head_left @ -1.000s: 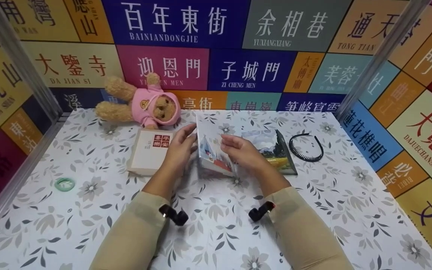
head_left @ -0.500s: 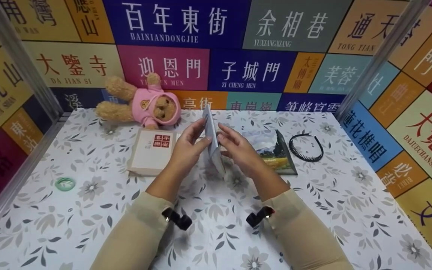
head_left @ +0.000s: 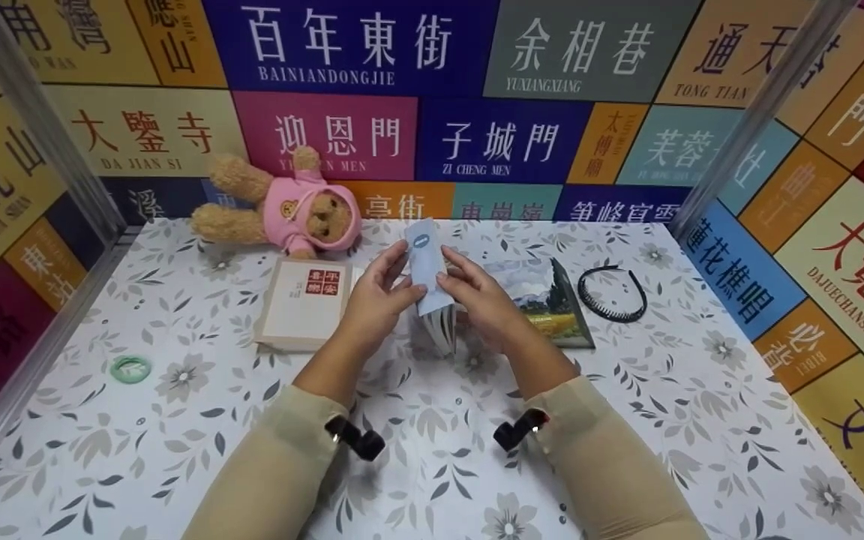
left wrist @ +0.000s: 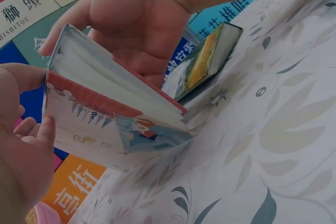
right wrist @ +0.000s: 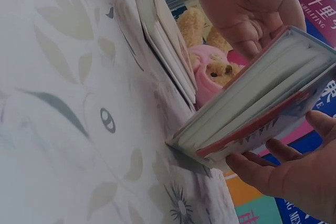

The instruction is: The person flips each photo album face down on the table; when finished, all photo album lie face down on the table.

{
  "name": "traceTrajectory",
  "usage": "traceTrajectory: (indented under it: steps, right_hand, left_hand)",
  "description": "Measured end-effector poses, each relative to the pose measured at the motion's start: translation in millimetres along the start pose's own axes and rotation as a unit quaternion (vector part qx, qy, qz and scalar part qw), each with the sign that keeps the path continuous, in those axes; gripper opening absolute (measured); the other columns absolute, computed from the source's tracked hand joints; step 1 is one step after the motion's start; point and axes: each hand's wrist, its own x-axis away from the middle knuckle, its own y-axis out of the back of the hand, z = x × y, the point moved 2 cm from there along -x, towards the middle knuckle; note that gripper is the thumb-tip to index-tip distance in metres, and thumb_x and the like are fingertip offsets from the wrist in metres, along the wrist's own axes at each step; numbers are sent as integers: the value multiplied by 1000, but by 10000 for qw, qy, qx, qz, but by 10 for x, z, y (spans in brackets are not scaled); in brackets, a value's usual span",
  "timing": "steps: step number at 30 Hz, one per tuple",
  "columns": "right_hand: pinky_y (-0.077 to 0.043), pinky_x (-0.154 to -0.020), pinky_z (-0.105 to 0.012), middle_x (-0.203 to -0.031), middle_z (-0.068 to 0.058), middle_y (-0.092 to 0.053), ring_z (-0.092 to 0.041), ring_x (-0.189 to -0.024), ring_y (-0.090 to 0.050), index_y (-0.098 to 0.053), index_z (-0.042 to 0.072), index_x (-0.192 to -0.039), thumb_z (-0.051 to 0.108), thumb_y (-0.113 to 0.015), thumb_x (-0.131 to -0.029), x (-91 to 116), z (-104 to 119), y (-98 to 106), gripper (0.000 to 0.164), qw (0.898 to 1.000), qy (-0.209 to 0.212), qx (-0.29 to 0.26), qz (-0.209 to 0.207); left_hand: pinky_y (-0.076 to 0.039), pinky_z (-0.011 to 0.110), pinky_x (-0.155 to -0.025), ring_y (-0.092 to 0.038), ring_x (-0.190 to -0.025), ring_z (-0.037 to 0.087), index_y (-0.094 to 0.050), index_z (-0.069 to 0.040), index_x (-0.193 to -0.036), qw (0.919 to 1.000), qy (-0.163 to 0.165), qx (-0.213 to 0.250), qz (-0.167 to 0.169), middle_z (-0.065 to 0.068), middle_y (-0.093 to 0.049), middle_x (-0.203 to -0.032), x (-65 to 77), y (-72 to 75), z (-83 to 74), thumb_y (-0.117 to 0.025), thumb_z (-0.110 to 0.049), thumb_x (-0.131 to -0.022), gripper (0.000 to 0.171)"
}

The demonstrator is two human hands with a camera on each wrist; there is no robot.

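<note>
Between both hands, over the middle of the table, stands a small thick book (head_left: 426, 266) with its light blue spine turned up toward me. My left hand (head_left: 372, 304) grips it from the left, thumb by the spine and fingers along the cover. From the other side my right hand (head_left: 488, 307) holds it, its thumb also at the spine edge. In the left wrist view the book's cover (left wrist: 94, 129) shows a red band and small drawn figures. Its pages (right wrist: 252, 93) fan slightly apart in the right wrist view.
A cream book (head_left: 304, 307) lies left of the hands, and a book with a painted landscape cover (head_left: 552, 311) lies right. A black toothed headband (head_left: 612, 294), a green ring (head_left: 130, 368) and a teddy bear in pink (head_left: 293, 206) are on the floral-covered table (head_left: 432, 450).
The book has turned from showing its illustrated cover, through edge-on, to spine toward me. My left hand has moved right to grip it, and my right hand has closed in along its other side.
</note>
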Motion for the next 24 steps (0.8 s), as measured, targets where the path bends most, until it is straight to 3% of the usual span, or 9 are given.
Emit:
traceTrajectory:
  steps: [5,9,13,19,24]
  right_hand:
    - [-54,-107,-44,-170,-8,-40,-31,-142,-56,-36,38,-167,39,-58,-111,-27,-51,55,60,9995,-91,298,-96]
    - [-57,-93,-36,-166,-8,-46,-27,-131,-63,-38,37,-167,39,-58,-111,-34,-61,92,59,9987,-109,473,-165]
    - [-58,-102,-39,-169,-9,-43,-30,-137,-62,-38,36,-167,38,-57,-111,-44,-56,99,59,9986,-57,474,-209]
    - [-48,-120,-56,-174,-8,-33,-33,-154,-46,-30,35,-170,40,-50,-114,-50,-85,58,59,9999,-20,-79,-63]
    - [-51,-116,-46,-172,-7,-36,-28,-150,-50,-29,31,-170,36,-50,-114,-64,-96,60,60,9994,21,-326,-60]
  left_hand:
    - [-40,43,-129,-39,-161,27,-40,-10,-165,9991,377,197,-51,9,-37,-174,-13,46,68,-66,-1,-99,71]
    - [-39,45,-130,-40,-161,29,-38,-6,-165,9976,550,406,87,10,-37,-174,-24,60,109,-62,-3,-99,70]
    - [-36,45,-132,-36,-162,31,-36,-7,-166,9960,704,438,329,9,-37,-173,-25,66,135,-60,-8,-100,69]
    - [-38,47,-131,-39,-161,34,-44,-10,-163,9986,421,30,308,12,-43,-170,-16,79,106,-64,-14,-106,60]
    - [-37,49,-131,-41,-159,34,-49,-12,-161,9984,345,-384,222,15,-47,-167,-21,91,101,-66,-21,-107,57]
